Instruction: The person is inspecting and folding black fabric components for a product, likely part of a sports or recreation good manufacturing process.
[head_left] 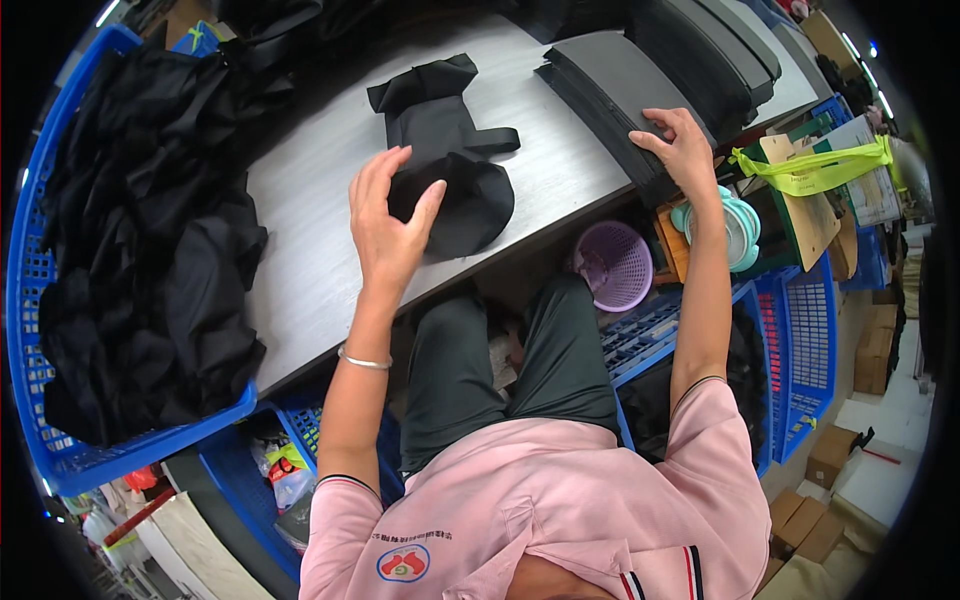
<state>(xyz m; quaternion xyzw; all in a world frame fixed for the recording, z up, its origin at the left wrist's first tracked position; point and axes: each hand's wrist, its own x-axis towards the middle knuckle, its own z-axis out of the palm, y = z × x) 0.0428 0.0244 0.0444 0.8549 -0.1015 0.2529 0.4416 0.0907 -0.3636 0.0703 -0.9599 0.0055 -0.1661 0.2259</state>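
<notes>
On the white tabletop lies a black fabric piece, with a folded top end, a short strap loop sticking out to the right and a rounded, cup-like near end. My left hand is at the left side of that near end, thumb and fingers spread apart around nothing I can see gripped. To the right, my right hand hovers at or lightly touches a stack of flat black panels. Its thumb and fingers are apart; whether the fingertips touch the top panel is hard to tell.
A blue plastic basket heaped with black fabric stands at the left. More black panels lie at the far right. Below the table edge are a purple bin, a turquoise fan-like object and blue crates.
</notes>
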